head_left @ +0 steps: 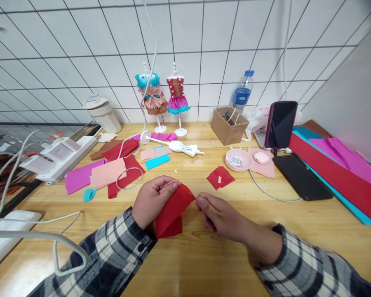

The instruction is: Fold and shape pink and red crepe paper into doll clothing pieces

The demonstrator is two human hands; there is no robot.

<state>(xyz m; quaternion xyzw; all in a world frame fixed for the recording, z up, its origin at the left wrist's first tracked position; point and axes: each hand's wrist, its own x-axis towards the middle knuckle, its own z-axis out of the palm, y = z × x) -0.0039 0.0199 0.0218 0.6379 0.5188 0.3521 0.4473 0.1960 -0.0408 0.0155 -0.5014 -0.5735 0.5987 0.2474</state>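
My left hand is closed on the top edge of a folded piece of red crepe paper, thumb on top. A bit of pale pink shows by the thumb tip. The paper hangs down over the table, and its lower part is doubled. My right hand is closed round a thin metal tool, whose narrow tip meets the paper's right corner. Most of that tool is hidden in the fingers, so its kind is unclear. Beyond my hands lies a white mini dress form on its side.
Two dressed mini mannequins stand by the tiled wall. Right of centre are red paper squares, a pink bowl of small beads and a cardboard box. A phone stands upright. Paper pieces and cables lie left.
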